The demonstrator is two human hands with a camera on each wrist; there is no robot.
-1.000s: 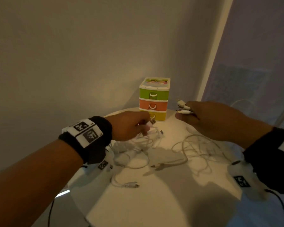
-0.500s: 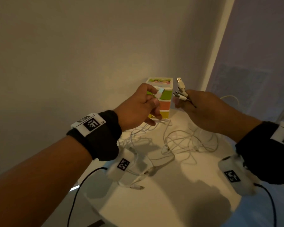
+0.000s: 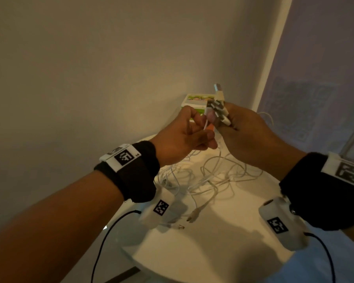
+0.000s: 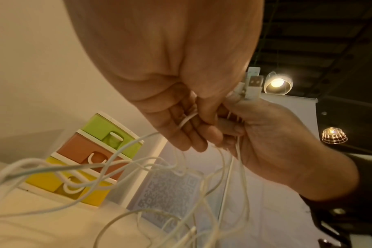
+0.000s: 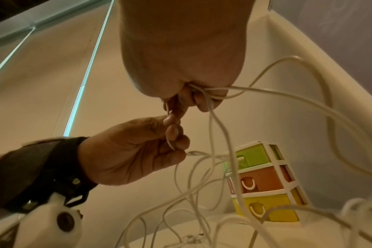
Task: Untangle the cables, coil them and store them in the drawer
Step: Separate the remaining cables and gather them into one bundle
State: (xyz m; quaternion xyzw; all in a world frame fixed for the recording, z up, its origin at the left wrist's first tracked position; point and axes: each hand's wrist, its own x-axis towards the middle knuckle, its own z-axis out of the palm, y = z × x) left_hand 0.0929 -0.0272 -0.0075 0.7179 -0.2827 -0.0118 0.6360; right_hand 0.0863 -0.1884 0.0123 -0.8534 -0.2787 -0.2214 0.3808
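Several white cables (image 3: pixel 202 176) lie tangled on the round white table (image 3: pixel 213 256), with strands rising to both hands. My right hand (image 3: pixel 223 123) grips a bundle of cable plugs (image 3: pixel 219 107) that stick up above its fingers; the same USB plugs (image 4: pixel 253 87) show in the left wrist view. My left hand (image 3: pixel 204 127) pinches one white cable end right beside that bundle. Behind the hands stands the small drawer unit (image 3: pixel 194 101), its green, orange and yellow drawers (image 5: pixel 263 181) all closed. In the right wrist view the cables (image 5: pixel 214 134) hang from my right fist.
Loose cable plugs (image 3: pixel 194 216) lie near the table's front left. The drawer unit sits in the corner against the wall. A panel with a QR pattern (image 3: pixel 294 115) stands at the right. The table edge (image 3: pixel 135 260) is near my left forearm.
Both hands rose from the table and came together. My left hand brought a cable end up to the plug bundle in my right hand, pulling strands upward.
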